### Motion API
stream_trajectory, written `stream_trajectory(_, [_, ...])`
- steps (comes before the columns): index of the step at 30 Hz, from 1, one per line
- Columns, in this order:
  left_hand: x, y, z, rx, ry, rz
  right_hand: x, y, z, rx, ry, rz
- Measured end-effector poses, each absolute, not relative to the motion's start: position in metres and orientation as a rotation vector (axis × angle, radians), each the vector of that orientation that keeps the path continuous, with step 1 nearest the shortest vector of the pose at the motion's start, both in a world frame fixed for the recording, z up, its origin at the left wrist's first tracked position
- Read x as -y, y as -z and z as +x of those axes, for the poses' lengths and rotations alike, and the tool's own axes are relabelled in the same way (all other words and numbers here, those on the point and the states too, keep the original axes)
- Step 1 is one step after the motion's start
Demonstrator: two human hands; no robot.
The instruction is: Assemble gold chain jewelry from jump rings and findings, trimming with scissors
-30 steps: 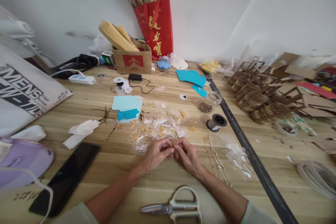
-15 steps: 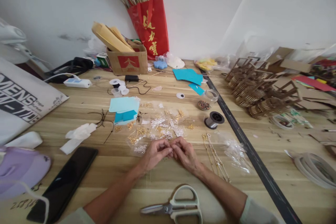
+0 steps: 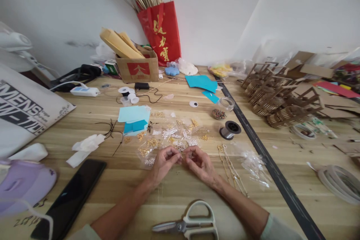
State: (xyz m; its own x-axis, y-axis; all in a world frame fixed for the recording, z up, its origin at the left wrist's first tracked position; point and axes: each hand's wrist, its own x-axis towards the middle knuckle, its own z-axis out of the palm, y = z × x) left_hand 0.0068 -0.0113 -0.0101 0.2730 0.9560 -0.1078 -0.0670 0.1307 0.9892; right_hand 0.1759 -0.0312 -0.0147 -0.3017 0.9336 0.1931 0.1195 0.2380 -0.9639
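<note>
Left hand [image 3: 168,161] and right hand [image 3: 198,163] nearly meet, fingers curled inward.

1. The scene is taken in by a single head-worn camera, set above the near side of the table [image 3: 174,195].
2. It is faced forward and tilted down, so that the tabletop is seen obliquely and the wall [image 3: 219,7] is included across the top.
3. The left hand [image 3: 165,161] and right hand [image 3: 199,163] are framed below the centre, at close range, with both forearms cut by the bottom edge.
4. The scissors [image 3: 182,226] are seen nearest, partly cropped; the red bag [image 3: 170,45] is seen farther off.
5. A wide span is covered, from the white bag [image 3: 22,108] at left to the wooden baskets [image 3: 281,108] at right.
</note>
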Motion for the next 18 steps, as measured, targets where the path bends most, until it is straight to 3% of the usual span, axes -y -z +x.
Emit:
stream_trajectory(11, [0.0111,0.0139,0.0056,-1.056,-1.048,1.138,0.0272,0.0221,0.1769,1.852,-0.757,-1.097])
stream_trajectory(18, [0.0097,0.0182,0.0051,-1.066,-1.073,1.231,0.0262,0.0159,0.1783,1.909,-0.688,-1.082])
